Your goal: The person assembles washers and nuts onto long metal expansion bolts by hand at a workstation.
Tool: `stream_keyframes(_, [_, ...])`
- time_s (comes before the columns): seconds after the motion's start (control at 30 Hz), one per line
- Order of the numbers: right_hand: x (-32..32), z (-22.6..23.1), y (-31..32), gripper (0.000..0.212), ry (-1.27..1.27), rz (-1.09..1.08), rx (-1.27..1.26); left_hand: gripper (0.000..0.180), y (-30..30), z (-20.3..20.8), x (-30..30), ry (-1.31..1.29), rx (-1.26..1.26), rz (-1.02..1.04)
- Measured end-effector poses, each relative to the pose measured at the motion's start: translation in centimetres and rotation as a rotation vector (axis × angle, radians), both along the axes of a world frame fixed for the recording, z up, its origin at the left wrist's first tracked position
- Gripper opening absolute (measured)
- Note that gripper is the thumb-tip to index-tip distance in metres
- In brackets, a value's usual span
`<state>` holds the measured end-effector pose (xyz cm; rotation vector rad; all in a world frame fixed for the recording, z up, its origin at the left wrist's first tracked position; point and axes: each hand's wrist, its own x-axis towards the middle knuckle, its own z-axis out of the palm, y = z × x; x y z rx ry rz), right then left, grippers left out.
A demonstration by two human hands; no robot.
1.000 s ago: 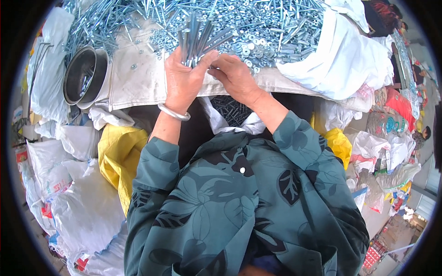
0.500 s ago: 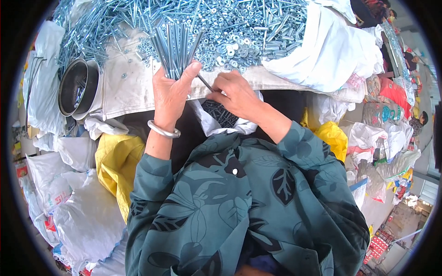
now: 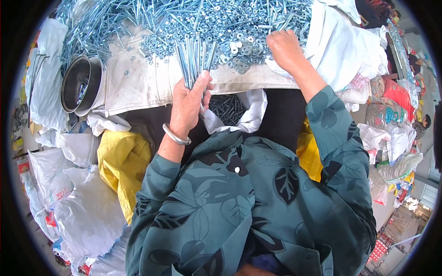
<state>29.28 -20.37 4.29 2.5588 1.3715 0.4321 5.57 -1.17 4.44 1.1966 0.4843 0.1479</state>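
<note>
Pale cloth: right grip now at hardware pile, closure unclear; left grip around rods

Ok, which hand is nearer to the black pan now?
Left. The left hand, holding metal rods, is right of the black pan; the right hand is farther right, by the metal pieces near the white cloth.

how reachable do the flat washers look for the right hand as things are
Likely yes: the right hand is just to the right of the flat washers, and no cloth covers them.
</note>
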Motion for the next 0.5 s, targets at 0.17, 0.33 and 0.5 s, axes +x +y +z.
stream_keyframes(0.17, [-0.2,-0.5,0.8,0.011,-0.037,0.029,-0.105,0.024,0.2,-0.9,-0.4,0.011,0.019,0.003])
stream_keyframes(0.33, [0.1,-1.7,0.6,0.010,-0.161,0.180,-0.052,0.022,0.0,-1.6,-0.8,0.029,0.029,-0.035])
stream_keyframes(0.5, [0.7,-1.6,0.3,0.012,-0.139,0.229,-0.040,0.022,-1.1,-1.5,-1.1,0.049,-0.007,-0.008])
